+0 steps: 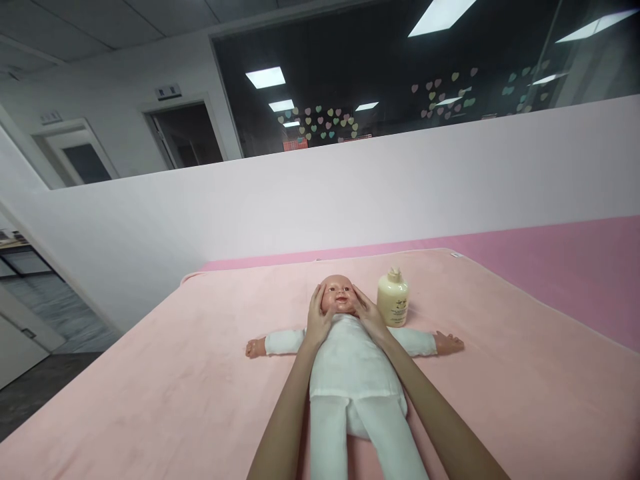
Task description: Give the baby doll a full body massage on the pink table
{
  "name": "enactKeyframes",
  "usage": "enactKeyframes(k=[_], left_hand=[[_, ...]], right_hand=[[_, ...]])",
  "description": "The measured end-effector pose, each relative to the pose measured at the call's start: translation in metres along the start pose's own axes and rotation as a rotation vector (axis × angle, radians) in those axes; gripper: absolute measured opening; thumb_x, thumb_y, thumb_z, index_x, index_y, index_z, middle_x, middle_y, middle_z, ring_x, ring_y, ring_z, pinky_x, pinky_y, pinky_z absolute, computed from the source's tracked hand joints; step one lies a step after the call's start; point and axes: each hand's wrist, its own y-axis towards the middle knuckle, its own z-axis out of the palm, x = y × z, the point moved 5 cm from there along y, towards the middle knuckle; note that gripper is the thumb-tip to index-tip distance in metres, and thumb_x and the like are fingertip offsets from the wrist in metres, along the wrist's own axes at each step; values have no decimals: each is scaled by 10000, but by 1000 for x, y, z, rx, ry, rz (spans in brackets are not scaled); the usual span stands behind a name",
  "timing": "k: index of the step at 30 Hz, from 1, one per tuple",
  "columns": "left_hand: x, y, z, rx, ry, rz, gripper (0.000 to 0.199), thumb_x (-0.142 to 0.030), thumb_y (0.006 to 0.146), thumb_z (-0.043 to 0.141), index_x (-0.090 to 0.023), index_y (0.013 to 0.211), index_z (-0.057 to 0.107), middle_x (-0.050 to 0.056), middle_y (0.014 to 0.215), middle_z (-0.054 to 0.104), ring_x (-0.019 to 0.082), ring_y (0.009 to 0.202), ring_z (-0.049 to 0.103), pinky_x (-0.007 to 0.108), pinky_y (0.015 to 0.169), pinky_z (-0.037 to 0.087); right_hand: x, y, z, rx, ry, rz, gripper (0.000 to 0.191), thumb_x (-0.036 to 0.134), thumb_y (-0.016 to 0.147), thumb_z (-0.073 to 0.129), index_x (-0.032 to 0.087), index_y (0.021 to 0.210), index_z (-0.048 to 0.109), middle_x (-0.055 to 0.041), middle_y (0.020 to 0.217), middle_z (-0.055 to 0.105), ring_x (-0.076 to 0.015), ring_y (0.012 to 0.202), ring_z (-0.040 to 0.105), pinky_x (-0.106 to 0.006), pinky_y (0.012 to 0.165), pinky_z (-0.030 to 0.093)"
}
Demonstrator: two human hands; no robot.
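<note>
A baby doll (357, 363) in a white top and trousers lies on its back, its arms spread out to both sides. My left hand (319, 319) rests against the side of the doll's head (337, 283), fingers stretched up along the cheek and thumb near the mouth. On the opposite cheek lies my right hand (369, 313), its fingers likewise extended and the thumb by the chin. Both hands are open and touch the face. Just right of the head, close to my right hand, stands a pale yellow pump bottle (393, 298), upright.
A pink blanket (215, 373) covers the surface under the doll. Behind its far edge rises a white wall (320, 207) with a dark window (380, 73) above. A pink strip (575, 267) runs along the back and right. Floor (65, 310) shows at the left.
</note>
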Motion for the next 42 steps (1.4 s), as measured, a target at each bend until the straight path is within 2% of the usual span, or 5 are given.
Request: enactKeyframes(k=[5, 19, 27, 36, 42], left_hand=[[3, -1, 2, 10, -16, -45, 797, -448, 685, 689, -277, 1377, 332, 76, 1479, 259, 251, 1359, 242, 407, 1097, 266], [-1, 1, -2, 11, 27, -2, 541, -489, 879, 387, -251, 1364, 365, 55, 1462, 313, 191, 1366, 230, 391, 1136, 168], [5, 0, 1, 30, 6, -5, 762, -469, 719, 647, -268, 1381, 327, 77, 1478, 263, 244, 1364, 229, 409, 1105, 247], [-1, 1, -2, 2, 12, -11, 550, -496, 864, 413, -235, 1348, 394, 65, 1456, 320, 190, 1366, 231, 378, 1140, 159], [0, -3, 1, 4, -105, -45, 779, -464, 682, 684, -266, 1363, 361, 76, 1481, 253, 246, 1354, 257, 391, 1097, 275]], right_hand=[[7, -4, 5, 27, 60, -15, 895, 447, 567, 774, 207, 1346, 406, -79, 1408, 382, -249, 1284, 376, -394, 1063, 331], [6, -3, 2, -3, 51, -7, 712, 524, 660, 676, 245, 1286, 485, -30, 1365, 438, -230, 1280, 387, -420, 1072, 322], [9, -6, 5, 2, 114, 8, 836, 424, 571, 775, 210, 1312, 452, -71, 1381, 412, -237, 1281, 384, -402, 1075, 321], [9, -4, 2, 12, 36, -15, 685, 525, 668, 671, 249, 1271, 502, -30, 1382, 417, -229, 1291, 368, -413, 1075, 318], [8, -5, 3, -12, 105, -8, 862, 414, 530, 801, 203, 1299, 473, -83, 1361, 440, -261, 1264, 406, -418, 1063, 338]])
